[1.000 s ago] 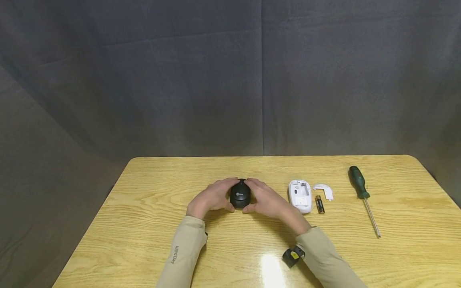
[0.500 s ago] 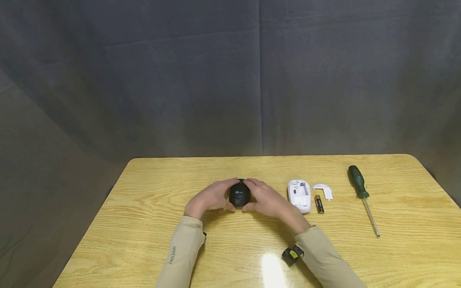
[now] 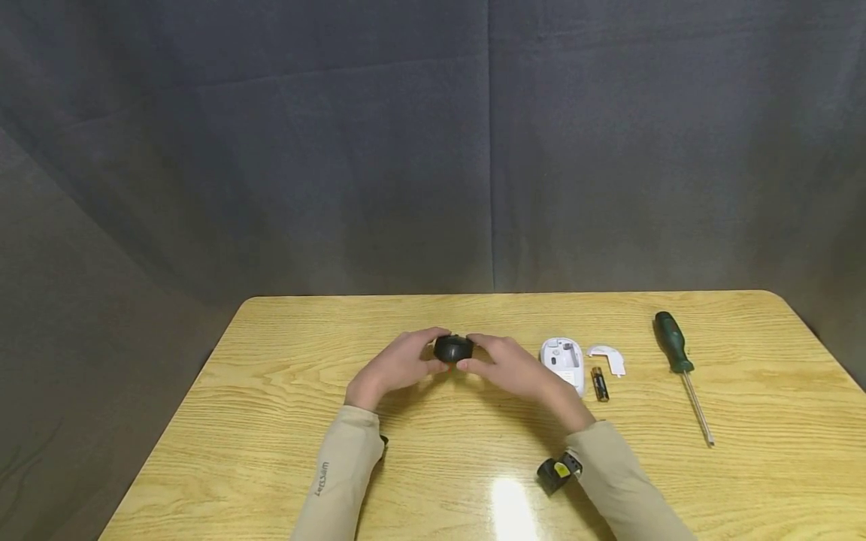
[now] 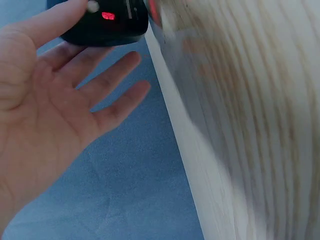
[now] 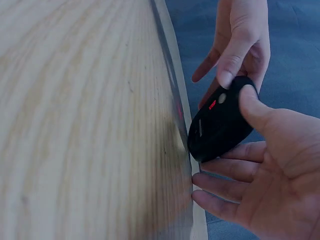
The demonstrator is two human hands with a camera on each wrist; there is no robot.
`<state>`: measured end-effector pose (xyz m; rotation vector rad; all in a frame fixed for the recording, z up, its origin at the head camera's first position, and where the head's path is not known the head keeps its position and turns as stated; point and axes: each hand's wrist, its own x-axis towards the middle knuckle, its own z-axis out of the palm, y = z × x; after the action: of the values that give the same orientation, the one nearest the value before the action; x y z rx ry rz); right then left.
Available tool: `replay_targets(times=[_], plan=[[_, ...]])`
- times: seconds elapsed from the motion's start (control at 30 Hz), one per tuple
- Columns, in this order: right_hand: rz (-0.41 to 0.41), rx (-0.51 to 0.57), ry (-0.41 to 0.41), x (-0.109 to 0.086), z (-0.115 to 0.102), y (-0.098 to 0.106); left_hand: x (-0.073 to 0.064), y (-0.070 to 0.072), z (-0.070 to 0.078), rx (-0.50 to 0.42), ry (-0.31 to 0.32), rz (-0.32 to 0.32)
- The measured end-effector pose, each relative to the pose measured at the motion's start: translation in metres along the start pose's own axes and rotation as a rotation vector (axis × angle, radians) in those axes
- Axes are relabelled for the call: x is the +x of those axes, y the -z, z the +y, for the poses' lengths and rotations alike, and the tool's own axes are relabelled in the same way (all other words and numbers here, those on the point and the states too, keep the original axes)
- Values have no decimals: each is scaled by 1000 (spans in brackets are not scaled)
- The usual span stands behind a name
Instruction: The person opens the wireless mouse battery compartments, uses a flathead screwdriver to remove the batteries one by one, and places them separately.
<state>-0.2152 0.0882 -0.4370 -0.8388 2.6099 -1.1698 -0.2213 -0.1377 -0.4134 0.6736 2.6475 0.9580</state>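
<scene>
We see a white computer mouse [image 3: 563,358] underside up, right of centre, a curved white cover [image 3: 613,357] and a battery [image 3: 600,384] beside it, a green-handled screwdriver [image 3: 680,365] farther right, and dark cloth [image 3: 338,165] filling the upper frame beyond the wooden table [image 3: 250,421].

Held mouse [image 3: 452,349] apparently above table [image 3: 237,421]; battery [image 3: 600,384] right, screwdriver [image 3: 679,360] farther right.

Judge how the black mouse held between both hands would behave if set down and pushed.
The black mouse is probably stiff: it shows no bending where the left hand and right hand pinch it. Its broad, flat-looking underside suggests it would slide on the table rather than roll. Its smooth-looking casing may feel slightly slippery.
</scene>
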Motion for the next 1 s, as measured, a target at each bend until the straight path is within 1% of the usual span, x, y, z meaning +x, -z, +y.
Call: replay_targets(times=[0.13,0.23,0.3,0.37,0.47,0.53,0.6,0.77,0.9,1.0], plan=[[29,40,-12,1,0,3,2,-1,0,-32,-49,72],[76,72,-31,2,-1,5,4,-3,1,-70,-62,138],[118,74,-36,3,-1,5,5,-5,3,-86,-61,175],[155,86,-43,4,-1,5,6,-6,5,-100,-47,199],[179,159,-73,4,-2,5,7,-8,8,-105,-34,231],[199,218,-105,4,-2,6,8,-9,9,-127,-22,247],[214,303,-128,3,-4,6,9,-12,11,-159,-8,262],[261,467,-147,3,-6,9,11,-16,18,-268,56,281],[264,541,-146,3,-9,12,12,-17,23,-360,102,286],[261,543,-141,3,-9,13,12,-18,26,-404,115,281]])
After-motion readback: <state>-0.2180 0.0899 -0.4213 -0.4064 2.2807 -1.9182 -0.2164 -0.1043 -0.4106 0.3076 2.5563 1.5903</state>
